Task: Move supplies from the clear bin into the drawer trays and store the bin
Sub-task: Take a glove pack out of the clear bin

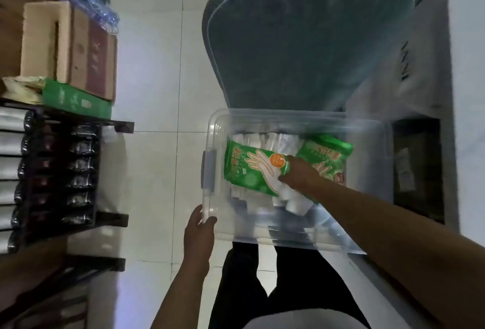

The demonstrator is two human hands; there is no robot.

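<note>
The clear bin (367, 129) stands open in front of me, its near edge over my legs. My left hand (200, 234) grips its near-left rim beside the grey latch (208, 171). My right hand (299, 175) reaches into the bin and holds a green glove packet (252, 168) by its right end. A second green packet (324, 156) lies behind that hand. White rolled items (294, 202) fill the bottom of the bin. The drawer trays (60, 171) stand to the left, stacked with dark and silvery packets.
Cardboard boxes (70, 47) and a green box (76, 101) sit on top of the dark rack at the left. A teal-grey padded chair (301, 39) stands behind the bin. White floor tiles (157, 92) run between rack and bin. A dark opening (417, 168) lies at the right.
</note>
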